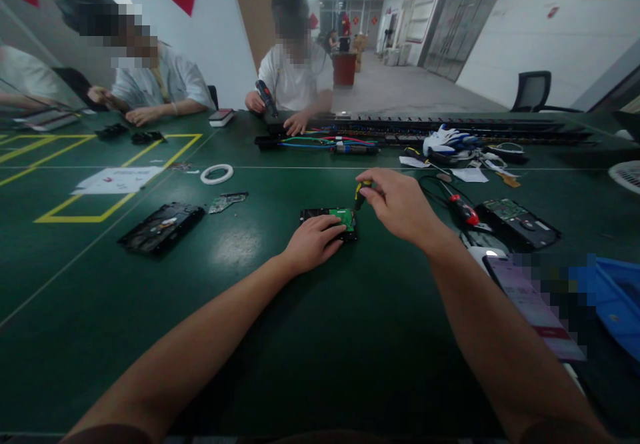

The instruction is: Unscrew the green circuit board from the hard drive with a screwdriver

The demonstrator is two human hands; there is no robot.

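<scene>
A black hard drive (320, 217) with a green circuit board on top lies on the green table in front of me. My left hand (313, 243) rests on its near edge with fingers bent, pressing it down. My right hand (397, 205) is closed around the yellow-and-black handle of a small screwdriver (361, 195), held upright with its tip over the drive's right end.
Another black hard drive (161, 227) and a loose circuit board (227, 201) lie to the left, near a roll of white tape (217, 174). To the right are a red-handled screwdriver (463, 210), a third drive (517, 222), a phone (530, 304) and gloves (447, 141). Two people work across the table.
</scene>
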